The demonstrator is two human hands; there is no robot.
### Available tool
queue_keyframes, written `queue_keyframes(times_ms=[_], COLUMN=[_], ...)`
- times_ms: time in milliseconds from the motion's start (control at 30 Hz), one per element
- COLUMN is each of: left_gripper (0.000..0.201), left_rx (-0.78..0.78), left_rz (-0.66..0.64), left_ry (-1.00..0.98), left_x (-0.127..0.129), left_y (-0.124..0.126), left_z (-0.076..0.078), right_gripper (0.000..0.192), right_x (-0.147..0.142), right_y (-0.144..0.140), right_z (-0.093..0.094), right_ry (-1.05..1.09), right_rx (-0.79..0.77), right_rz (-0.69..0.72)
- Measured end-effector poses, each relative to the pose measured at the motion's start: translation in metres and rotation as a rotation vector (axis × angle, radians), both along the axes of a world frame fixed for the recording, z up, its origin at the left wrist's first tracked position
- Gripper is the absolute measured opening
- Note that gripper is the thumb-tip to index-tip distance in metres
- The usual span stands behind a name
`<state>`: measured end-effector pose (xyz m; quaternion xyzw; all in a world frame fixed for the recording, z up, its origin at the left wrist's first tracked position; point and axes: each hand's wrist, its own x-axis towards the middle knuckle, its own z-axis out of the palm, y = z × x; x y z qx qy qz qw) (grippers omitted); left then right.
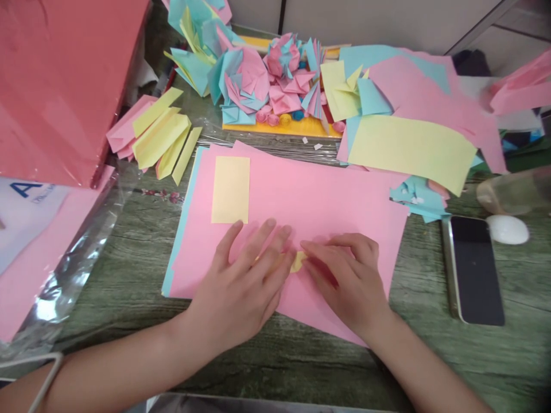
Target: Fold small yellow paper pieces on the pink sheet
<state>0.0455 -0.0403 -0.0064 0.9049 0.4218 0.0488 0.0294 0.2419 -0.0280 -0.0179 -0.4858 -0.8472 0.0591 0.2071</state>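
1. The left hand (241, 287) lies palm down, fingers spread flat, pressing a small yellow paper piece (298, 261) onto the pink sheet (318, 201) — nothing is clasped, only pinned under the fingertips.
2. The right hand (348, 281) meets it from the other side, its forefinger and thumb tips touching the same yellow scrap (most of which is hidden beneath the fingers), so whether it pinches or merely presses I cannot tell.
3. The scrap sits right between the two sets of fingertips, on the near part of the pink sheet, which lies on the wooden table (129, 275).
4. Just beyond the left fingertips lies a yellow rectangle (231, 189), flat on the same sheet.
5. Well to the right of the right hand rests a phone (476, 269), screen dark, with a white oval object (508, 229) just past it.
6. Far beyond both hands — a heap of folded paper shapes (267, 74) in pink, blue and yellow.
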Motion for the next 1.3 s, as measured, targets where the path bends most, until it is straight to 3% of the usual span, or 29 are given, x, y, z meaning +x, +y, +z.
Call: queue_keyframes(times_ms=[467,633,800,967,1300], left_gripper=[0.042,0.040,0.015,0.019,0.023], left_rx=[-0.082,-0.105,-0.093,-0.137,0.033], left_rz=[-0.039,-0.062,-0.021,-0.105,-0.257], left_ry=[-0.094,-0.181,-0.178,-0.113,-0.172], left_x=[-0.005,-0.014,-0.024,-0.026,-0.025], left_y=[0.007,0.013,0.012,0.016,0.021], left_z=[-0.002,0.006,0.008,0.003,0.006], right_gripper=[0.036,0.031,0.024,0.008,0.021], right_x=[0.004,0.019,0.024,0.025,0.031], right_y=[0.000,0.006,0.007,0.006,0.006], right_z=[0.001,0.000,0.006,0.008,0.002], right_ry=[0.025,0.043,0.061,0.062,-0.007], right_rx=[-0.060,-0.081,0.006,-0.032,-0.033], right_rz=[0.031,-0.077,-0.121,-0.062,0.070])
